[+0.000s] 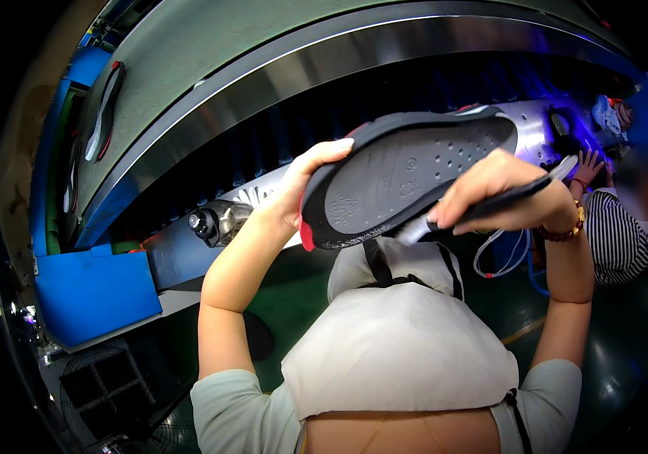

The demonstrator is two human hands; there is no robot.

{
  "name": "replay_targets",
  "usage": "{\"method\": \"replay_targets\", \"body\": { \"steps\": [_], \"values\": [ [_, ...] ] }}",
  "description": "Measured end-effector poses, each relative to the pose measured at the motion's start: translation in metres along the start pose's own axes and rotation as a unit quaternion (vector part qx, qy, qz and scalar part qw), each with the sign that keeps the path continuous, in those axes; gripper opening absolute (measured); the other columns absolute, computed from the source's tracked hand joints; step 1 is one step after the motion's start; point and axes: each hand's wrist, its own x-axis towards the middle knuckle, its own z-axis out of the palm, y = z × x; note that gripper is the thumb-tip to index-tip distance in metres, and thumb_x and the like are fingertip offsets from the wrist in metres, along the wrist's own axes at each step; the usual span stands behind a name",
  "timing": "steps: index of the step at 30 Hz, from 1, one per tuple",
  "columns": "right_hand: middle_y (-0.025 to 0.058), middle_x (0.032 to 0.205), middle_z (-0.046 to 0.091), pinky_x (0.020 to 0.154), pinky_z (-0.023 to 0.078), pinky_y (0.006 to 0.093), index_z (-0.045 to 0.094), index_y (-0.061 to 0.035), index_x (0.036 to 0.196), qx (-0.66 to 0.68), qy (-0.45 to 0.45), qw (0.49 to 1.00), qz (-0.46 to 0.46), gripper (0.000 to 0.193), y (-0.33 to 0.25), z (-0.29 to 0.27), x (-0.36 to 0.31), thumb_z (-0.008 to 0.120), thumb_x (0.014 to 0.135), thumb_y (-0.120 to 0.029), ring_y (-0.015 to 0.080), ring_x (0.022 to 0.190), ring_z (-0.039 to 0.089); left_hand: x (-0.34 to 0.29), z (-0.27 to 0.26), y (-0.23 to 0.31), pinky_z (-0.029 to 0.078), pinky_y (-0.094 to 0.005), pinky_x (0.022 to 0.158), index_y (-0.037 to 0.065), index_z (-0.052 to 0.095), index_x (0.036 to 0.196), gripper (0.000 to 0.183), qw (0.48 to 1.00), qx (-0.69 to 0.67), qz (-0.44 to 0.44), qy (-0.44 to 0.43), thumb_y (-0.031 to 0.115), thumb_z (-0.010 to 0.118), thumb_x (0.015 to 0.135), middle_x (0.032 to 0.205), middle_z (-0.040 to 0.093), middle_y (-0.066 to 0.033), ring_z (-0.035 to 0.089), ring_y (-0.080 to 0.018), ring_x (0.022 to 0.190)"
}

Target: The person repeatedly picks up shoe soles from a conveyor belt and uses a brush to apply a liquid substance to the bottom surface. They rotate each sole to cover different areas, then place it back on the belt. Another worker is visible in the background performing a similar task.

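My left hand (305, 178) is closed on the heel end of a shoe sole (384, 185), its thumb on the upper rim. The sole is held up in front of me with its grey inner face showing; the rim is black, with red at the heel and small holes toward the toe. In my right hand (502, 193) is a slim brush (509, 200) with a black handle and pale ends. Its pale lower tip (415, 229) is at the sole's lower edge; whether it touches cannot be made out.
A green conveyor belt (210, 45) curves behind a metal rail (279, 76), with more soles (105, 113) on its left. A clear bottle with a dark cap (222, 223) stands on the metal ledge. A blue box (97, 295) is at left; a co-worker in stripes (619, 238) is at right.
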Motion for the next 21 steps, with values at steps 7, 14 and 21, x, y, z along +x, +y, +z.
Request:
{"method": "replay_targets", "body": {
  "steps": [7,14,21],
  "values": [
    [0.0107,0.083,0.064,0.072,0.048,0.0276,0.063,-0.0023,0.081,-0.072,0.000,0.991,0.111,0.018,0.019,0.013,-0.023,0.066,0.064,0.001,0.0216,0.079,0.062,-0.007,-0.014,-0.010,0.049,-0.0324,0.072,0.000,0.048,0.113,0.051,0.999,0.028,0.002,0.039,0.028,0.059,0.072,0.102,0.056,-0.0160,0.058,-0.0210,0.086],
    [0.0131,0.087,0.064,0.078,0.048,0.0294,0.061,0.0030,0.083,0.014,0.145,0.988,0.051,0.016,0.039,0.013,-0.031,0.065,0.067,0.004,0.0202,0.086,0.061,-0.007,-0.031,-0.017,0.048,-0.0340,0.077,0.001,0.050,0.112,0.051,0.996,-0.048,-0.008,0.068,0.024,0.060,0.068,0.102,0.057,-0.0168,0.058,-0.0231,0.086],
    [0.0136,0.082,0.065,0.065,0.049,0.0263,0.065,-0.0040,0.080,0.012,0.220,0.974,-0.056,0.022,-0.040,0.015,-0.034,0.073,0.060,-0.005,0.0217,0.075,0.064,-0.007,-0.054,-0.001,0.031,-0.0408,0.096,0.010,0.040,0.126,0.067,0.978,-0.141,0.019,-0.149,0.045,0.053,0.070,0.126,0.043,-0.0088,0.041,-0.0264,0.113]
  ]
}}
